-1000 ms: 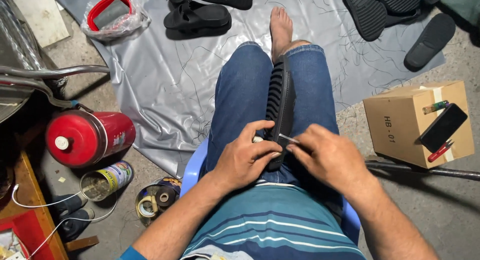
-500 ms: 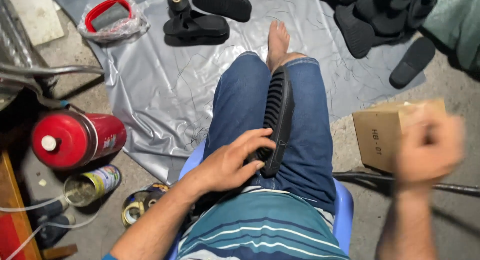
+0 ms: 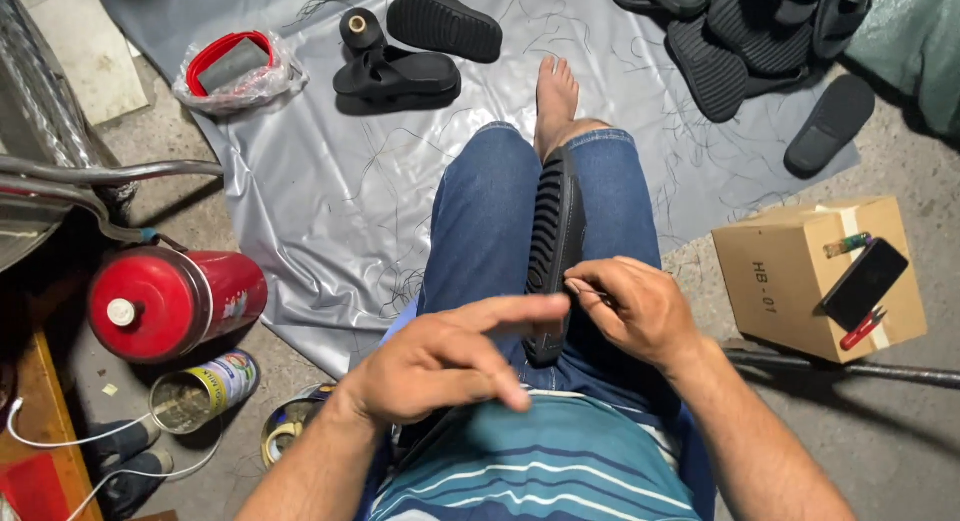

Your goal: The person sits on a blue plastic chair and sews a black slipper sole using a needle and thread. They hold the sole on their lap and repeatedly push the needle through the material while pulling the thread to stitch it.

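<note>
A black ridged shoe sole [image 3: 555, 236] stands on edge between my knees, in blue jeans. My right hand [image 3: 635, 306] is at the sole's near end, fingers pinched on something thin and small against its edge, perhaps a needle. My left hand [image 3: 440, 361] hovers just left of the sole's near end, fingers loosely spread, index finger pointing toward the sole; it holds nothing. My bare foot [image 3: 556, 96] rests on a grey plastic sheet [image 3: 330, 181].
Black sandals [image 3: 400, 76] and a spool lie on the sheet ahead, more soles [image 3: 740, 31] at top right. A cardboard box [image 3: 800, 281] with a phone and small tools stands right. Red canister [image 3: 175, 301], open tin [image 3: 200, 389], tape roll on the left.
My right hand, swung out to the right half a second ago, has come back to the sole's near end. My left hand has lifted off the sole and opened.
</note>
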